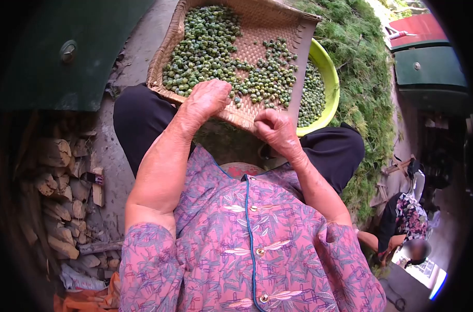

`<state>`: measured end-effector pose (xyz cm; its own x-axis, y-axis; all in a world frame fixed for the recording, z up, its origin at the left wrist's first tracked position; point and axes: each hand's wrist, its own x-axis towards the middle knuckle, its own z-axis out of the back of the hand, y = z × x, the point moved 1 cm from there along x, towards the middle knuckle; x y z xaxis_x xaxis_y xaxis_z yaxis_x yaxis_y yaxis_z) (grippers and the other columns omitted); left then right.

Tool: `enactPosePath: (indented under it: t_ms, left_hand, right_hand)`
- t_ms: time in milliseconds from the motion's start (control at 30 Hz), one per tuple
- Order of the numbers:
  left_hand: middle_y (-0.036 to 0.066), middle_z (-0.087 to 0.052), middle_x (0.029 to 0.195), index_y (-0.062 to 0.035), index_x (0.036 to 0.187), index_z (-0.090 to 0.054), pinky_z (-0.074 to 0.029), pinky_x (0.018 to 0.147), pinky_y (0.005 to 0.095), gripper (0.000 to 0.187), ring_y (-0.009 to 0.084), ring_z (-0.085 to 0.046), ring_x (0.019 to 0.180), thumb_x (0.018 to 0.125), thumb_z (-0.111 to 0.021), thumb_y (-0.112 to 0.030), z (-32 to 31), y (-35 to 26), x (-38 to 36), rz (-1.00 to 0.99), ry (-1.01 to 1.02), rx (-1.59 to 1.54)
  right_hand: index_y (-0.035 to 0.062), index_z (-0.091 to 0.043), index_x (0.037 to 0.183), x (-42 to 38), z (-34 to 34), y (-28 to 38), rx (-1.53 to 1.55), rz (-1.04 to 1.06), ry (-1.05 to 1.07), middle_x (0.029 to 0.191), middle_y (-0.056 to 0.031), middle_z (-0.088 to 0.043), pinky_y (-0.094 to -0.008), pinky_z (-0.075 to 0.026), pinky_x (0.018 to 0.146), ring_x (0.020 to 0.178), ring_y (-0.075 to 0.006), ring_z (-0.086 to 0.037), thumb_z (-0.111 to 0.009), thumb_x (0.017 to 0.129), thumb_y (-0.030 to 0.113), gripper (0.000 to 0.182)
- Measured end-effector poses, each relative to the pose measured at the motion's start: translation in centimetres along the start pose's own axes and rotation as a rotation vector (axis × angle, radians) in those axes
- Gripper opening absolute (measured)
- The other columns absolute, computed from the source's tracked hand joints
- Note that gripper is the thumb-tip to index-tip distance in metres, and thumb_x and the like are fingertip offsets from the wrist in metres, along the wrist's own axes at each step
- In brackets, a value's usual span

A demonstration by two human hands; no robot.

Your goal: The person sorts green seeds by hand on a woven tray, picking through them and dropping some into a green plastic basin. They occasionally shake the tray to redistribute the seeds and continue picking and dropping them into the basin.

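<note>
So the woven tray (270,39) sits tilted across the person's lap, loaded with small green seeds (205,49) piled mostly toward its left edge and along the near edge. The left hand (208,99) rests palm-down on the near edge, fingers spread loosely over the seeds, so I can't really tell if it's pinching anything underneath. The right hand (275,127) is curled shut at the near right corner, gripping the tray's rim, I think; the fingertips are tucked out of sight. A yellow-green basin (327,73) peeks out from under the tray's right edge, mostly hidden, with more seeds in it. The green plant heap (364,78) behind is cut off at the top.
</note>
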<state>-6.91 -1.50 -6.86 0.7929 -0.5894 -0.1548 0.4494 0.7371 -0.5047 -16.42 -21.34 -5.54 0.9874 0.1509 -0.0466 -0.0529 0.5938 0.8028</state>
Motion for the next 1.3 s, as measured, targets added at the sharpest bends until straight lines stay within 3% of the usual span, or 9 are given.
enactPosePath:
  t_ms: [67, 133, 200, 333, 533, 800, 833, 1167, 1300]
  left_hand:
    - [0.018, -0.062, 0.081, -0.003, 0.083, -0.061, -0.045, 0.071, 0.0454, 0.017, 0.036, -0.059, 0.083, 0.076, -0.062, -0.019, -0.2, 0.2, -0.3, -0.051, -0.069, -0.032]
    - [0.018, -0.06, 0.08, -0.0024, 0.082, -0.058, -0.044, 0.07, 0.0463, 0.018, 0.0367, -0.058, 0.082, 0.076, -0.061, -0.02, -0.1, 0.2, -0.2, -0.051, -0.043, -0.049]
    - [0.019, -0.06, 0.079, -0.0017, 0.081, -0.058, -0.043, 0.07, 0.047, 0.02, 0.0376, -0.058, 0.081, 0.076, -0.059, -0.021, -0.1, 0.2, -0.2, -0.052, -0.028, -0.018]
    - [0.019, -0.059, 0.075, -0.0011, 0.078, -0.057, -0.044, 0.069, 0.0471, 0.021, 0.0384, -0.058, 0.079, 0.075, -0.058, -0.022, -0.5, 0.3, -0.3, -0.034, -0.031, -0.024]
    - [0.019, -0.06, 0.078, -0.0022, 0.08, -0.059, -0.044, 0.07, 0.0462, 0.02, 0.0374, -0.059, 0.081, 0.075, -0.06, -0.022, -0.4, 0.3, 0.0, -0.026, 0.012, 0.027]
    - [0.019, -0.064, 0.083, -0.0059, 0.089, -0.065, -0.047, 0.073, 0.0437, 0.021, 0.0355, -0.061, 0.084, 0.075, -0.062, -0.021, 0.1, 0.0, -0.1, 0.044, 0.052, 0.024]
    - [0.019, -0.063, 0.083, -0.0059, 0.089, -0.065, -0.047, 0.073, 0.0438, 0.021, 0.0354, -0.061, 0.084, 0.074, -0.062, -0.021, 0.1, 0.0, 0.0, 0.041, 0.048, 0.02]
    - [0.018, -0.065, 0.088, -0.0061, 0.093, -0.065, -0.048, 0.076, 0.0431, 0.023, 0.0343, -0.062, 0.087, 0.076, -0.063, -0.02, -0.2, 0.0, 0.2, 0.019, 0.036, 0.041]
    - [0.016, -0.062, 0.087, -0.0053, 0.081, -0.06, -0.047, 0.076, 0.0452, 0.019, 0.0338, -0.059, 0.089, 0.075, -0.066, -0.022, -0.1, -0.3, 0.1, 0.051, 0.052, 0.025]
  right_hand:
    - [0.002, -0.062, 0.086, -1.8, -0.4, 1.1, 0.102, -0.004, 0.112, 0.071, -0.0048, -0.059, -0.0267, -0.047, 0.058, 0.065, -0.0116, -0.059, -0.061, 0.079, 0.001, 0.007]
    - [0.0038, -0.063, 0.088, -2.8, -1.0, 0.4, 0.052, 0.23, 0.169, 0.079, -0.0081, -0.061, -0.0306, -0.048, 0.066, 0.075, -0.0216, -0.061, -0.063, 0.074, -0.003, 0.015]
    - [0.0034, -0.063, 0.088, -3.4, -1.1, 0.7, 0.021, 0.319, 0.293, 0.08, -0.0079, -0.061, -0.0309, -0.048, 0.069, 0.078, -0.0242, -0.061, -0.063, 0.074, -0.004, 0.016]
    - [0.0038, -0.064, 0.087, -2.7, 0.5, 0.2, 0.048, 0.048, 0.225, 0.083, -0.0124, -0.062, -0.0355, -0.049, 0.072, 0.083, -0.0289, -0.062, -0.064, 0.076, 0.005, 0.011]
    - [0.0066, -0.067, 0.086, 1.3, -0.3, -4.4, -0.226, 0.041, -0.119, 0.078, -0.0118, -0.058, -0.0392, -0.047, 0.069, 0.078, -0.0301, -0.059, -0.065, 0.077, 0.01, 0.01]
    - [0.0149, -0.07, 0.089, 4.1, -3.0, -6.0, -0.565, 0.044, 0.045, 0.078, -0.0093, -0.053, -0.0393, -0.046, 0.066, 0.077, -0.0284, -0.059, -0.061, 0.082, 0.018, 0.012]
    - [0.0122, -0.066, 0.08, 4.0, -3.3, -6.3, -0.537, 0.083, 0.002, 0.083, -0.0122, -0.054, -0.0427, -0.048, 0.064, 0.076, -0.0313, -0.06, -0.058, 0.076, 0.013, 0.009]
    - [0.0126, -0.068, 0.08, 4.8, -3.0, -6.8, -0.539, 0.03, 0.062, 0.082, -0.0085, -0.056, -0.0417, -0.047, 0.068, 0.08, -0.0291, -0.06, -0.058, 0.082, 0.02, 0.012]
    - [0.0106, -0.063, 0.082, 5.4, -3.1, -6.1, -0.598, 0.017, 0.154, 0.086, -0.0117, -0.056, -0.0437, -0.047, 0.07, 0.081, -0.032, -0.059, -0.054, 0.082, 0.019, 0.012]
